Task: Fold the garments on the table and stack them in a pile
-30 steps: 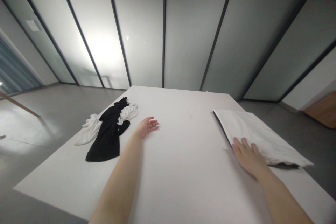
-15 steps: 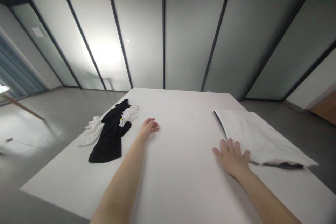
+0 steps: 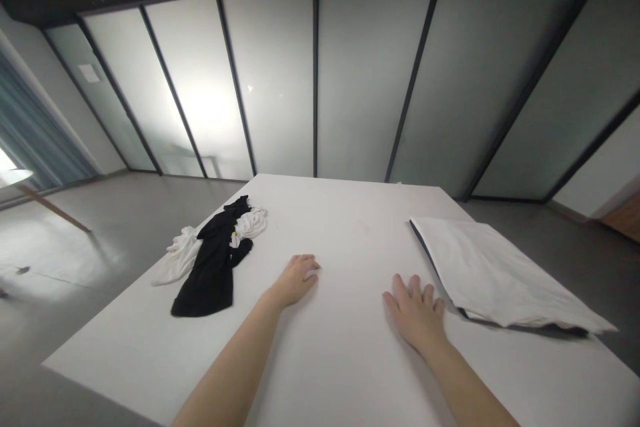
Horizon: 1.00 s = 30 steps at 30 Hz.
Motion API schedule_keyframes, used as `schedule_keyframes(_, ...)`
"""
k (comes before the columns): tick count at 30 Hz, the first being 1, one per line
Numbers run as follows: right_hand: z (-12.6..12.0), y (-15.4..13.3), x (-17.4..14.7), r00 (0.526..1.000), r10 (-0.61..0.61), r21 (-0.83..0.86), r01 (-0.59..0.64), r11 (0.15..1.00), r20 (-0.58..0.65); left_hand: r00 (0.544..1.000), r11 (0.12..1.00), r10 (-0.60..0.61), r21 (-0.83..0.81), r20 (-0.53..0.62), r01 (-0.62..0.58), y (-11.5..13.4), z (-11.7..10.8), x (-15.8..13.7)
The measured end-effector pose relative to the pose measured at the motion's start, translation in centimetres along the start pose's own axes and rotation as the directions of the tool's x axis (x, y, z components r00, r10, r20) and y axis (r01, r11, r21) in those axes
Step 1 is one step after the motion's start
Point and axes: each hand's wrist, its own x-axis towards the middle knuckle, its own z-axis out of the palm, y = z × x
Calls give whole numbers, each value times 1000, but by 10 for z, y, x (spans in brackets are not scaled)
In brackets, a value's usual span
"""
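My left hand (image 3: 295, 280) is over the middle of the white table (image 3: 345, 360), fingers loosely bent and holding nothing. My right hand (image 3: 416, 310) is spread over the tabletop, just left of a flat stack of white cloth (image 3: 500, 273) with dark fabric showing along its edges. That hand is apart from the stack and holds nothing. On the table's left side lies a crumpled black garment (image 3: 210, 273). White cloth pieces lie against it, one bunched at its right (image 3: 251, 223) and another at its left (image 3: 180, 257).
Frosted glass panels (image 3: 270, 80) in dark frames stand behind the table. At far left are a blue-grey curtain (image 3: 40, 127) and a small round table (image 3: 15, 177) with a wooden leg. Grey floor (image 3: 115, 213) surrounds the white table.
My right hand has moved left, off the edge of the white cloth stack. My left hand has come nearer and to the right, its fingers more bent. The view has tilted up slightly.
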Motion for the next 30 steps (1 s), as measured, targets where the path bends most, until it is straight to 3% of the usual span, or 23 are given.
schedule_keyframes(2, -1, 7, 3, 999, -31, 59, 32, 998, -13, 999, 999, -33, -7, -44, 33, 3, -15, -3)
schedule_keyframes(4, -2, 13, 8, 995, -89, 173, 94, 980, -37, 964, 994, -92, 30, -248, 103, 6, -39, -2)
schedule_keyframes(7, -5, 16, 13, 973, -205, 414, 231, 880, -105, 789, 931, -75, 242, -609, 275, 5, -83, -5)
schedule_keyframes(9, -9, 13, 13, 956, -252, 547, 293, 784, -151, 620, 774, -108, 325, -777, 543, -1, -109, -13)
schedule_keyframes(11, -13, 7, 9, 949, -270, 634, 309, 709, -161, 487, 617, -206, 273, -849, 738, -9, -125, -23)
schedule_keyframes(12, -16, 3, 6, 948, -278, 664, 307, 681, -153, 458, 565, -250, 255, -853, 784, -13, -129, -26)
schedule_keyframes(14, -21, -1, 1, 949, -288, 712, 291, 639, -129, 470, 544, -302, 255, -829, 799, -19, -131, -30)
schedule_keyframes(16, -24, -3, -2, 956, -277, 751, 256, 609, -102, 506, 587, -307, 258, -806, 767, -23, -129, -29)
schedule_keyframes(21, -27, 0, -3, 981, -194, 824, 127, 552, -22, 507, 671, -340, 173, -792, 721, -20, -124, -24)
schedule_keyframes(27, -29, -2, -4, 975, -215, 812, 168, 558, -54, 524, 723, -300, 168, -797, 670, -7, -126, -16)
schedule_keyframes(30, -28, -5, -2, 978, -201, 812, 162, 560, -57, 587, 865, -248, 97, -771, 493, 5, -113, -5)
